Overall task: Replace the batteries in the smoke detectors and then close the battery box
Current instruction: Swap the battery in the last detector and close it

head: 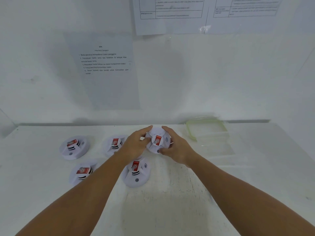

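Detector in hand: the round white plastic smoke detector with a red label (157, 140) sits between my palms, label side facing me, at the far middle of the table.
Left hand (136, 145): curled round its left rim, thumb on the face.
Right hand (177, 147): cupping its right rim, thumb near the grey button.
Other detectors: four more of the same kind lie on the table to my left, the nearest (136, 172) just under my left wrist.
Box: a clear plastic box with a green-rimmed lid (207, 129) stands near, right of my hands.
Surface: scuffed white table (170, 201).
Room: white wall with a printed instruction sheet (104, 68).
Arms: both stretched forward, converging.
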`<act>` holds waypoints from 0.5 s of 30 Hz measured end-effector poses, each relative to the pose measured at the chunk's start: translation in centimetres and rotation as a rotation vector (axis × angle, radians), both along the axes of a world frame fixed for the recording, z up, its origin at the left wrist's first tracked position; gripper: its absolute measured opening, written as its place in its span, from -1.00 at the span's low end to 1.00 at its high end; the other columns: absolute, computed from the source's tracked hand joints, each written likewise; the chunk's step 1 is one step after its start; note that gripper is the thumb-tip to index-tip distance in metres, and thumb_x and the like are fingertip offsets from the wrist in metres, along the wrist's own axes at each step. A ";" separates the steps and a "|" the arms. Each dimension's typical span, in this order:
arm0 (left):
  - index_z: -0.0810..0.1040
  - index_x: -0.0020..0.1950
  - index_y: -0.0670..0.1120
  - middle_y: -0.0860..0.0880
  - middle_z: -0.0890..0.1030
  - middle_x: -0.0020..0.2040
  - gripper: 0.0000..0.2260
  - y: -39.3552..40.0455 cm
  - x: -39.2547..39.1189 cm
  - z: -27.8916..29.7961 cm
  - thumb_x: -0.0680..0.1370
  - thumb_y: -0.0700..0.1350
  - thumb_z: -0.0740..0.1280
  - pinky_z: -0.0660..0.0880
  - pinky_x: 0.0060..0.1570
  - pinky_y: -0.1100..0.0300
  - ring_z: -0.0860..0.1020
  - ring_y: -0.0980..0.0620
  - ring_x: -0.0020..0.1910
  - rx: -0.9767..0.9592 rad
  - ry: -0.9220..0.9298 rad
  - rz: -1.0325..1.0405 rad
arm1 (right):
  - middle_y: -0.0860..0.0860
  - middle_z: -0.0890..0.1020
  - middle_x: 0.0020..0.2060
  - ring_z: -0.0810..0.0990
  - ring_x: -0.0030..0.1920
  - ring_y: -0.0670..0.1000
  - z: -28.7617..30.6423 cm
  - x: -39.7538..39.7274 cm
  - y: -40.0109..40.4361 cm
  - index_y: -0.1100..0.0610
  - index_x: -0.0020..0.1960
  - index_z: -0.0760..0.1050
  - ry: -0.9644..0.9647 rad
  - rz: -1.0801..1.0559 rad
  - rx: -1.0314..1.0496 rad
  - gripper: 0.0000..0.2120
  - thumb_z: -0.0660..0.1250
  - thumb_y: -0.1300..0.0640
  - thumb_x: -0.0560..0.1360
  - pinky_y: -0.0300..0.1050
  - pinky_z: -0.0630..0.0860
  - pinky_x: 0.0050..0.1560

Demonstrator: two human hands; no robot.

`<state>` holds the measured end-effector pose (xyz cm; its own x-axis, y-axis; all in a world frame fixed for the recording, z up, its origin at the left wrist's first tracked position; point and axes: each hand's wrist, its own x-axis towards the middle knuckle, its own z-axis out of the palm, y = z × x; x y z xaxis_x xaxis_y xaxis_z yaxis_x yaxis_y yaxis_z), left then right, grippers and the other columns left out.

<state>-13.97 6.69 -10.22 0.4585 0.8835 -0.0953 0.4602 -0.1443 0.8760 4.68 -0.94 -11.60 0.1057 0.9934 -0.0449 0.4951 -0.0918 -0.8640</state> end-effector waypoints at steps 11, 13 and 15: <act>0.30 0.57 0.21 0.01 0.57 0.26 -0.48 -0.1 -0.4 0.1 0.66 -0.07 0.35 0.58 0.29 -0.02 0.59 -0.06 0.24 0.015 0.076 -0.074 | -0.15 0.63 0.19 0.64 0.16 -0.09 -1.1 0.5 0.4 -0.23 0.52 0.26 0.080 0.010 0.001 -0.20 0.53 0.17 0.42 -0.09 0.61 0.21; 0.29 0.59 0.20 0.01 0.56 0.28 -0.48 -0.2 -0.4 0.1 0.67 -0.07 0.34 0.57 0.28 0.02 0.59 -0.06 0.25 0.028 0.087 -0.074 | -0.14 0.63 0.19 0.64 0.17 -0.08 -1.1 0.5 0.4 -0.24 0.52 0.26 0.093 0.010 -0.010 -0.20 0.53 0.18 0.43 -0.06 0.61 0.24; 0.28 0.59 0.20 0.02 0.55 0.28 -0.48 -0.2 -0.5 0.1 0.67 -0.07 0.33 0.57 0.27 0.06 0.59 -0.06 0.24 0.038 0.095 -0.073 | -0.12 0.63 0.21 0.63 0.18 -0.06 -1.1 0.5 0.4 -0.24 0.52 0.25 0.102 0.011 -0.019 -0.19 0.54 0.19 0.43 -0.03 0.60 0.25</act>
